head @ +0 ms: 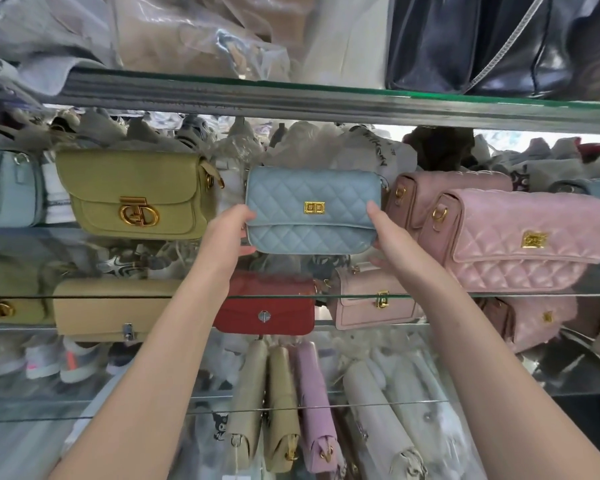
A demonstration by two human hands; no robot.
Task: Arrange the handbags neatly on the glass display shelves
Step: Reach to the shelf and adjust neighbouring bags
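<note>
A: Where is the blue quilted handbag [312, 209]?
B: Upright, clasp facing out, in the gap between the olive-green handbag [136, 192] and the pink quilted handbag [520, 240] on the middle glass shelf [499, 294]. I cannot tell whether it touches the glass.
A: And the hands?
B: The left hand [229, 233] and right hand [388, 233] each clasp a lower corner, thumb in front, fingers behind.
A: How will it handle?
B: Probably light and softly padded. The glossy skin may slip, so gripping both ends low seems right.
</note>
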